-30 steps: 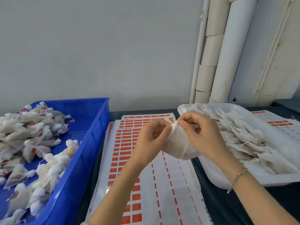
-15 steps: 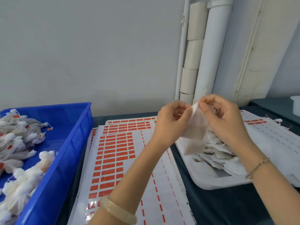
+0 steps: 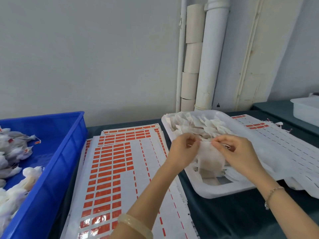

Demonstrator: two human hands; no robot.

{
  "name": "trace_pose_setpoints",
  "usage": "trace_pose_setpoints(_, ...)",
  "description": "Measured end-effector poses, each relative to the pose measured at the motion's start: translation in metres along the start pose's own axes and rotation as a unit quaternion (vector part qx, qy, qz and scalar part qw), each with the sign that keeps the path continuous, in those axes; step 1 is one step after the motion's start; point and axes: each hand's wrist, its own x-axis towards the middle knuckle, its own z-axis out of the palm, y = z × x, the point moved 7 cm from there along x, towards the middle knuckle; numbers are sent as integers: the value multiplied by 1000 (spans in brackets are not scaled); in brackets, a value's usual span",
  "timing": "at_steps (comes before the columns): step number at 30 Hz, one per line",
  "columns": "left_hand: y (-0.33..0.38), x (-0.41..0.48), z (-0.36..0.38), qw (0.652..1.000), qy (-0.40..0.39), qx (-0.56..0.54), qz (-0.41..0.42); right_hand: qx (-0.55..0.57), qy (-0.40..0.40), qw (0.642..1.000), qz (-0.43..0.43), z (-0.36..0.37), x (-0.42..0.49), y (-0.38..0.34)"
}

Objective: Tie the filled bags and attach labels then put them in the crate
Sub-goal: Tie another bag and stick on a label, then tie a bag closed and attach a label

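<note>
One small white fabric bag point(image 3: 209, 161), brownish filling showing in its lower half, hangs over the near part of a shallow white plastic tray point(image 3: 224, 190), held up by its top edge. The left hand point(image 3: 183, 150) pinches the top left corner, with fingers curled together on the fabric. The right hand point(image 3: 240, 152) pinches the top right corner in the same manner. The far part of the tray holds a heap of loose untied white bags point(image 3: 198, 125).

A white backing sheet of orange rectangular labels point(image 3: 114, 163) lies flat just left of the tray, with many positions bare. A second, mostly stripped label sheet point(image 3: 279, 144) lies at the tray's right side. A deep blue plastic crate point(image 3: 57, 163) stands at far left, well apart from the held bag, and contains tied white bags with orange labels point(image 3: 13, 149). All of these rest on a dark cloth-covered table point(image 3: 224, 218). The left wrist carries a pale bangle point(image 3: 136, 225) and the right wrist a thin chain bracelet point(image 3: 274, 190).
</note>
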Motion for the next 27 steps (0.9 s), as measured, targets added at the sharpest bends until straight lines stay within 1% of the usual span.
trace_pose_setpoints(2, 4, -7, -18, 1000, 12, -10, 25, 28, -9, 999, -25, 9, 2, -18)
trace_pose_setpoints(5, 11, -24, -44, 997, 1, -28, 66, 97, -33, 993, -59, 31, 5, -54)
trace_pose_setpoints(7, 7, -38, -63, 997, 13, -27, 66, 141, -60, 985, -76, 50, 6, -76)
trace_pose_setpoints(9, -3, -52, -85, 997, 47, -25, 47, 161, -84, 980, -82, 74, 4, -90)
trace_pose_setpoints(11, -21, -65, -106, 996, 86, -11, 10, 165, -98, 979, -68, 102, -1, -92)
trace_pose_setpoints(13, -49, -79, -125, 990, 128, 9, -56, 156, -100, 982, -42, 134, -10, -84)
trace_pose_setpoints(15, -80, -94, -139, 979, 162, 14, -125, 156, -96, 983, 2, 166, -22, -68)
trace_pose_setpoints(17, -107, -105, -147, 971, 166, 20, -173, 174, -105, 978, 45, 198, -36, -52)
trace_pose_setpoints(19, -126, -108, -151, 965, 161, -5, -205, 181, -118, 974, 73, 225, -45, -41)
trace_pose_setpoints(22, -137, -105, -154, 959, 176, -26, -221, 190, -115, 969, 110, 249, -46, -29)
trace_pose_setpoints(25, -139, -100, -161, 952, 210, 33, -220, 216, -113, 960, 136, 260, -42, -20)
trace_pose_setpoints(27, -141, -96, -163, 957, 206, 56, -196, 233, -105, 959, 123, 259, -41, -17)
